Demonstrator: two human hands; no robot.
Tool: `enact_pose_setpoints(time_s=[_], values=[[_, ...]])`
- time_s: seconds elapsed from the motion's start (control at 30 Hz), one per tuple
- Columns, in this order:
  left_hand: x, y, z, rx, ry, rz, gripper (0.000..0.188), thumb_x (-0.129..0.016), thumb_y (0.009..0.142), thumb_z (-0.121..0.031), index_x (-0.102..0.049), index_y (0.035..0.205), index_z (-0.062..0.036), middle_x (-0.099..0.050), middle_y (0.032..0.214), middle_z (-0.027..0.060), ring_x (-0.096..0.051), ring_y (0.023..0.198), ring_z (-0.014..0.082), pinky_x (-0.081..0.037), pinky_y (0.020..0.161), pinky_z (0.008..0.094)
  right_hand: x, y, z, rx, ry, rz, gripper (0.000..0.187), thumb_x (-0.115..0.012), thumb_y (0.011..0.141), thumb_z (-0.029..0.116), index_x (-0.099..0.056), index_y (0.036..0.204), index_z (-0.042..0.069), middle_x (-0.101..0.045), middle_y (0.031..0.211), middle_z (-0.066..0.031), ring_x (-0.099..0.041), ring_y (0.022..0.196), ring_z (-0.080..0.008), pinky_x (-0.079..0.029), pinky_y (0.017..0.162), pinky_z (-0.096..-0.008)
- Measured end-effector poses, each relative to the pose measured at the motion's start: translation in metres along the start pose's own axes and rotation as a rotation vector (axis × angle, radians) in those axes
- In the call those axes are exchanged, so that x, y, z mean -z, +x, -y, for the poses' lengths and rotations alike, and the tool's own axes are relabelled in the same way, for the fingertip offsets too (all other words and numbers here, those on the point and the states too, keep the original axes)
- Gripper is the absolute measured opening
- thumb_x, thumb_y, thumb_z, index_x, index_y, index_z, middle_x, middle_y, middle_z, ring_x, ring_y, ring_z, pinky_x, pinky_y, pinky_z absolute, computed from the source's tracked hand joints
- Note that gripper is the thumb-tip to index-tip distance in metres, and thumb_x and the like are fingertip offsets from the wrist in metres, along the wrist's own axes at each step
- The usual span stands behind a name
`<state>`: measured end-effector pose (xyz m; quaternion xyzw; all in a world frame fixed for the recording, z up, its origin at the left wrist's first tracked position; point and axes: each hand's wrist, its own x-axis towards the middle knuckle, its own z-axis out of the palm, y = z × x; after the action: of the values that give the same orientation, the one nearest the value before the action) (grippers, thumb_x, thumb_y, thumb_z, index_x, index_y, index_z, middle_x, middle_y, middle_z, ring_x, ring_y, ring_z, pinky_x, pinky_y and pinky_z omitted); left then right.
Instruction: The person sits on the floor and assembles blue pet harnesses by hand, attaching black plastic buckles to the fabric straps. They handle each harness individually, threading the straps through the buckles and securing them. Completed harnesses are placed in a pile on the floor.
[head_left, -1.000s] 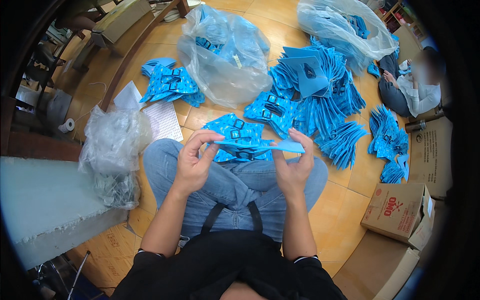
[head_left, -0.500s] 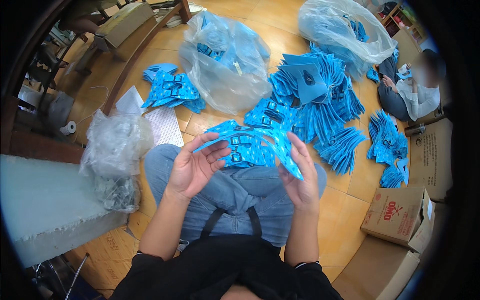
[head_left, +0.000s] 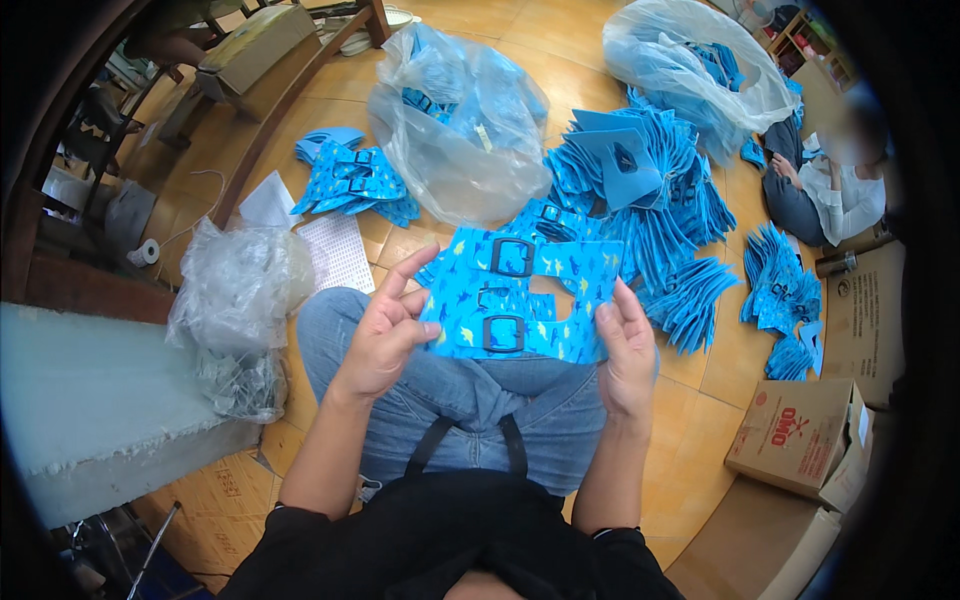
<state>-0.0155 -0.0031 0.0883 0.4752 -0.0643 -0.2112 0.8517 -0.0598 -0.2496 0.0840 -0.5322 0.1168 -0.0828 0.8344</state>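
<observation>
Between my two hands, above my crossed legs, is a flat blue strap piece with a fish-like or animal print. It has two black buckles and a cut-out on its right side. My left hand pinches its left edge, thumb in front, with the index finger stretched upward. On the opposite edge my right hand grips with the thumb in front and fingers behind. Through the cut-out shows another buckled piece, mostly hidden. Just beyond lies a similar buckled piece, partly covered by the held one.
Large stacks of blue pieces spread ahead right; a smaller pile lies ahead left. Two clear plastic bags hold more pieces. Crumpled plastic sits at left. Cardboard boxes stand at right, where another person sits farther back.
The strap piece was bowed and seen nearly edge-on; now it is flattened and tilted so its buckled face shows. Both hands keep hold of its edges.
</observation>
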Motion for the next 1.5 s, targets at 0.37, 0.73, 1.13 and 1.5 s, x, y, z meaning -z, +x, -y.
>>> enact_pose_setpoints(time_s=[0.37, 0.73, 1.13, 1.5], values=[[-0.002, 0.013, 0.033, -0.158, 0.211, -0.245, 0.017, -0.053, 0.098, -0.019, -0.06, 0.097, -0.0028, -0.055, 0.079, -0.007, -0.047, 0.073, 0.0, -0.04, 0.068, 0.0153, 0.0, -0.003, -0.026, 0.125, -0.306, 0.046, 0.019, -0.052, 0.099, 0.02, -0.058, 0.101, 0.002, -0.055, 0.087, 0.0046, -0.047, 0.078, -0.0017, -0.039, 0.069, -0.0182], [0.026, 0.018, 0.066, 0.135, 0.336, -0.364, 0.024, -0.053, 0.098, -0.024, -0.061, 0.109, -0.0031, -0.059, 0.08, -0.0022, -0.052, 0.069, 0.0021, -0.042, 0.061, 0.0185, 0.061, 0.031, -0.083, -0.107, -0.306, 0.05, 0.027, -0.048, 0.1, 0.017, -0.051, 0.12, -0.001, -0.058, 0.098, 0.0005, -0.05, 0.087, -0.0052, -0.042, 0.077, -0.0225], [0.022, 0.018, 0.094, 0.291, 0.548, -0.18, 0.028, -0.056, 0.096, -0.024, -0.058, 0.117, -0.006, -0.061, 0.083, 0.0012, -0.054, 0.072, 0.0066, -0.042, 0.062, 0.021, 0.141, 0.176, -0.154, 0.002, -1.085, -0.357, 0.028, -0.052, 0.093, 0.024, -0.059, 0.111, 0.004, -0.066, 0.098, -0.0183, -0.064, 0.092, -0.0321, -0.048, 0.08, -0.0386], [0.043, 0.045, 0.153, 0.035, 1.673, -0.055, 0.049, -0.075, 0.073, -0.013, -0.058, 0.119, -0.0088, -0.051, 0.123, 0.0168, -0.049, 0.114, 0.0364, -0.041, 0.096, 0.0439, 0.133, 0.17, -0.14, 0.036, -1.107, -0.404, 0.022, -0.062, 0.087, 0.024, -0.061, 0.101, 0.007, -0.067, 0.09, -0.0144, -0.064, 0.084, -0.0325, -0.049, 0.075, -0.0416]])
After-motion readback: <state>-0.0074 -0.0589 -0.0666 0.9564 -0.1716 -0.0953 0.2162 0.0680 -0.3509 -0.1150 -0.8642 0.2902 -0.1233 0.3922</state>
